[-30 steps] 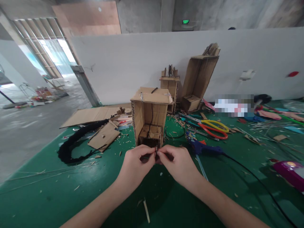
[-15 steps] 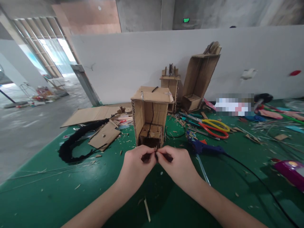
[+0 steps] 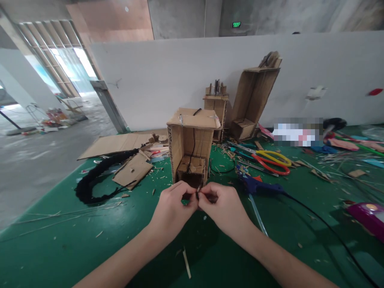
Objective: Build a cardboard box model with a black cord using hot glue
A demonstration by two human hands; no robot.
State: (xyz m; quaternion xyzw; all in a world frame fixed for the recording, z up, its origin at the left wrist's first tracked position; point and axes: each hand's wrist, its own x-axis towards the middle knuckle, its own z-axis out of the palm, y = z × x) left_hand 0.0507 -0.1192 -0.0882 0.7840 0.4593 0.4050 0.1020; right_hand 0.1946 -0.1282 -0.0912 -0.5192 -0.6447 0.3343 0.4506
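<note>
My left hand (image 3: 176,203) and my right hand (image 3: 223,204) meet at the middle of the view, fingertips pinched together. Between them is a small dark brown piece (image 3: 198,192), mostly covered by the fingers; its kind cannot be made out. Just behind my hands stands an open-fronted cardboard box (image 3: 175,154), upright on the green table. A black cord (image 3: 193,142) runs down inside it to a smaller cardboard block (image 3: 192,165) at the bottom. The box's lower front edge is partly hidden by my hands.
Two more cardboard structures (image 3: 255,94) (image 3: 215,105) stand behind. On the right lie scissors (image 3: 271,162), a blue glue gun (image 3: 261,187) with its cable, and a purple object (image 3: 367,216). Black braided yarn (image 3: 82,188) and cardboard pieces (image 3: 133,172) lie left on the green table (image 3: 126,244).
My fingertips have shifted slightly around the small piece, and a bit more of it shows above them. The view has moved a little; the box stands as before.
</note>
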